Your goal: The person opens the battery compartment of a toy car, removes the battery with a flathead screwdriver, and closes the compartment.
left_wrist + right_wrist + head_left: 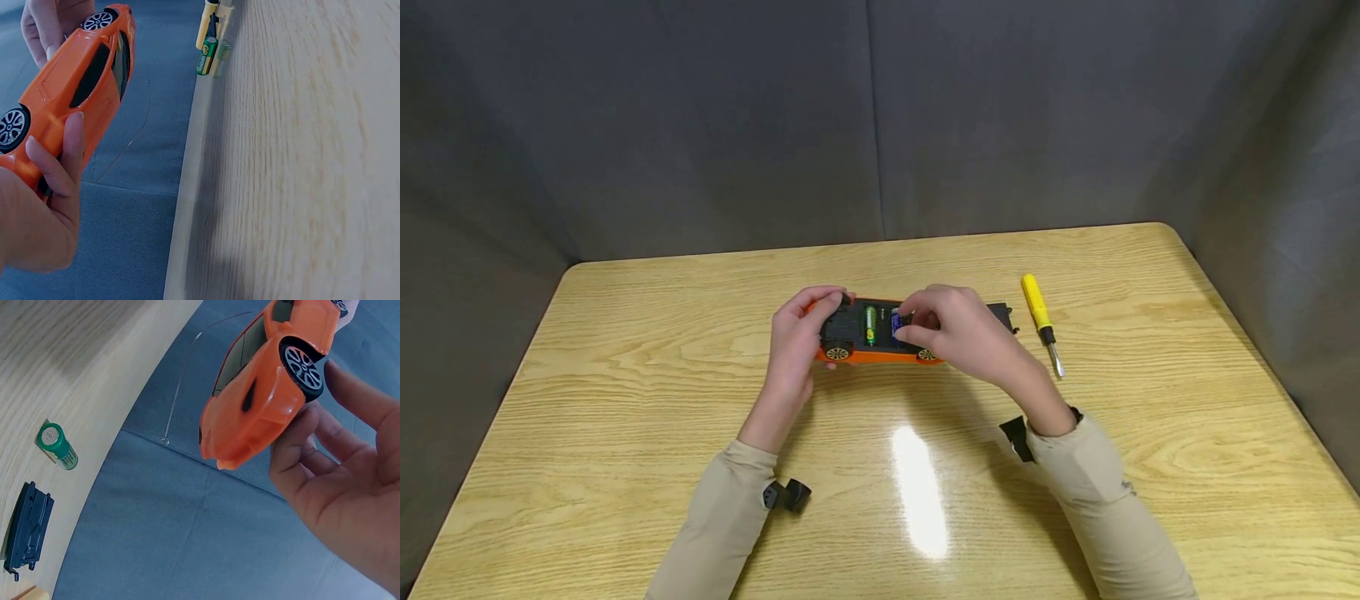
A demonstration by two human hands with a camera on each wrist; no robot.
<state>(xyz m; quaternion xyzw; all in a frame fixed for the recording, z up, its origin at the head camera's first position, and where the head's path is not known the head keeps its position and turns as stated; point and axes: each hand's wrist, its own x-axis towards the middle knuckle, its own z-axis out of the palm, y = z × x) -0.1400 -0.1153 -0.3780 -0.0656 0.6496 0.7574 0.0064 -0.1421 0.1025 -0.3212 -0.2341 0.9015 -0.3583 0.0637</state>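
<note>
An orange toy car (880, 357) is held upside down, its black underside and battery compartment facing up. My left hand (793, 333) grips one end of the car, thumb on the underside, fingers along the orange body (75, 94). A green battery (871, 325) lies in the compartment. Beside it is a blue battery (896, 323), pinched at its ends by the thumb and forefinger of my right hand (962, 333). In the right wrist view, the car body (256, 412) hides the fingertips and the compartment.
A yellow-handled screwdriver (1037, 308) lies on the table to the right. The black battery cover (28, 528) rests on the table beyond the car, with another green battery (59, 447) near it. Grey curtains (737, 125) stand behind the wooden table (625, 375).
</note>
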